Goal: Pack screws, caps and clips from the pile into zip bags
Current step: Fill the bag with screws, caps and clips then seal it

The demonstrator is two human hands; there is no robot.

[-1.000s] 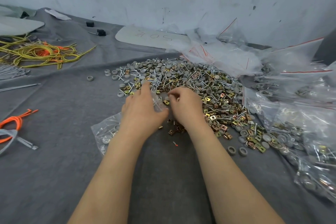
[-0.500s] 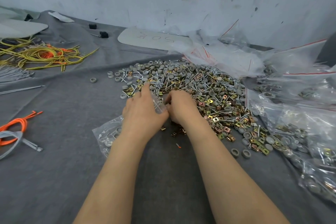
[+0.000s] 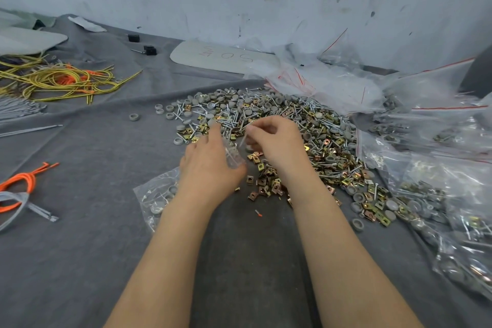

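Zip bag point(image 3: 157, 194): lies on the surface point(image 3: 80, 261) under left wrist, caps inside.
Left hand point(image 3: 210, 165): grip holds bag mouth up, likely for loading.
Right hand point(image 3: 277, 146): grip pinches 1 screw point(image 3: 242, 141) at that mouth.
Pile point(image 3: 292, 125): just beyond both hands.

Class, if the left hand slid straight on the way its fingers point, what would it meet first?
The left hand would likely meet the pile of screws and caps, though depth is unclear.
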